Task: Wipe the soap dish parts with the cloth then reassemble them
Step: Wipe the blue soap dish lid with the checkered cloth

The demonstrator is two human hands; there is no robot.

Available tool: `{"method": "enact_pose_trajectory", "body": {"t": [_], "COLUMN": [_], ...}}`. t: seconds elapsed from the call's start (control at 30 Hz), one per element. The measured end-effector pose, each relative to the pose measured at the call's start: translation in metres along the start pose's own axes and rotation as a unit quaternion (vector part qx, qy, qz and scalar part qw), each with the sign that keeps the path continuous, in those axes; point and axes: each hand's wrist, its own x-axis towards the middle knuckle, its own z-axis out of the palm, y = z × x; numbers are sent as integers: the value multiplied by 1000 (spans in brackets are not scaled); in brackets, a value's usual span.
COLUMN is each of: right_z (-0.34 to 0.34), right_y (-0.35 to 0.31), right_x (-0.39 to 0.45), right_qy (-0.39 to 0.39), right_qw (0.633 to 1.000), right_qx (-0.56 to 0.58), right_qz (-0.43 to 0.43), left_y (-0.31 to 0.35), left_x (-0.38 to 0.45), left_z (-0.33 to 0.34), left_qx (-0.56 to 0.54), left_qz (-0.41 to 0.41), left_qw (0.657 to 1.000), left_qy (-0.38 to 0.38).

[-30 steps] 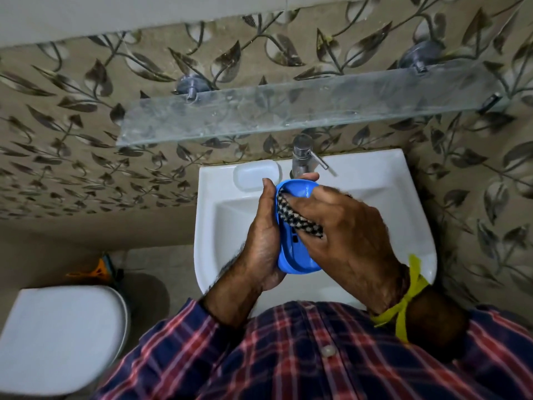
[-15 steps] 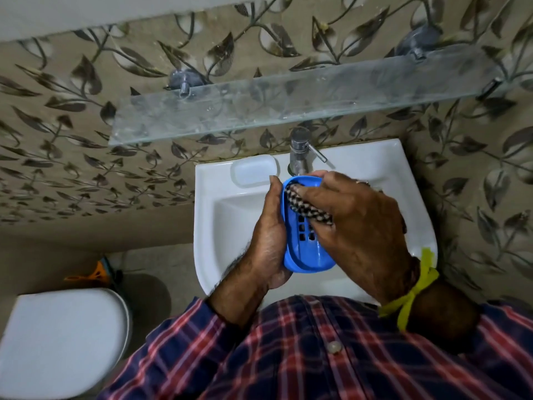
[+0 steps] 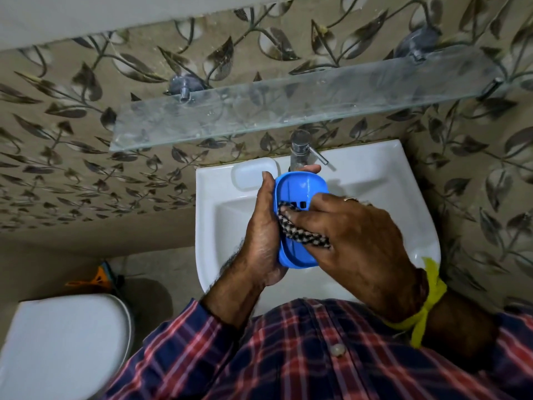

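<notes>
Left hand [image 3: 264, 232] gripping blue soap dish part [image 3: 300, 192] along its left long edge: thumb up the near rim, fingers curled round the back, one fingertip showing past the top end by the tap [image 3: 300, 151]. Part held on edge, roughly upright, hollow side facing right, over the white basin [image 3: 389, 197]. Slotted drain holes visible mid-part, just above the cloth.

Right hand [image 3: 354, 241] pinching checked black-and-white cloth [image 3: 302, 235], bunched into a twisted strip between fingertips and thumb. Cloth pressed against inner face of the part, lower half, running diagonally from left rim down toward the right. Fingers [image 3: 314, 203] extended across the part's face, on top of the cloth. Ring on one finger; yellow band [image 3: 427, 307] tied at right wrist.

Upper half of inner face uncovered; bottom end of part showing below the cloth, between the heel of the left hand and the right thumb.

Second piece, white and tray-shaped [image 3: 253, 174], lying flat on basin ledge left of tap, behind left hand, apart from the blue part. Whether a soap dish part or basin moulding: cannot tell.

Glass shelf [image 3: 259, 111] on wall above. Toilet lid [image 3: 63, 347] lower left. Plaid shirt [image 3: 288, 356] at bottom.
</notes>
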Motion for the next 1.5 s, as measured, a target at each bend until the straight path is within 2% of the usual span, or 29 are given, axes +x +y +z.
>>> {"method": "enact_pose_trajectory", "body": {"t": [0.1,0.23,0.37,0.5,0.63,0.77,0.93,1.07,1.23,1.37,1.43,1.5], "right_z": [1,1,-1,1,-2,-1,-4,-6,-7,-9,-12,-12], "right_y": [2,0,7,1,10,7,11,11,20,21,27,29], "right_x": [6,-4,1,-5,0,-6,-4,-12,-9,-12,-10,-6], "right_qy": [24,-33,-4,-45,-14,-80,-56,-88,-73,-116,-114,-81], "right_qw": [999,999,999,998,999,995,997,991,996,988,990,996], "right_qx": [19,-3,19,30,39,43,40,6,-5,-3,-22,-24], "right_qz": [24,-20,33,-32,18,-48,-18,-99,-48,-100,-77,-32], "left_y": [0,7,6,10,4,8,5,6,8,12,8,7], "left_x": [3,2,5,6,6,5,4,4,7,6,7,9], "left_z": [0,-2,-1,-4,-2,-7,-4,-8,-7,-7,-5,-4], "left_qx": [-1,-27,-24,-21,-15,-21,-39,-36,-28,-11,-1,1], "left_qz": [0,-1,3,7,-11,-4,-19,-2,5,13,13,13], "left_qw": [1000,999,999,999,999,999,999,999,1000,1000,1000,1000], "left_qy": [-6,-37,-30,-36,-26,-28,-23,-23,2,3,8,13]}}
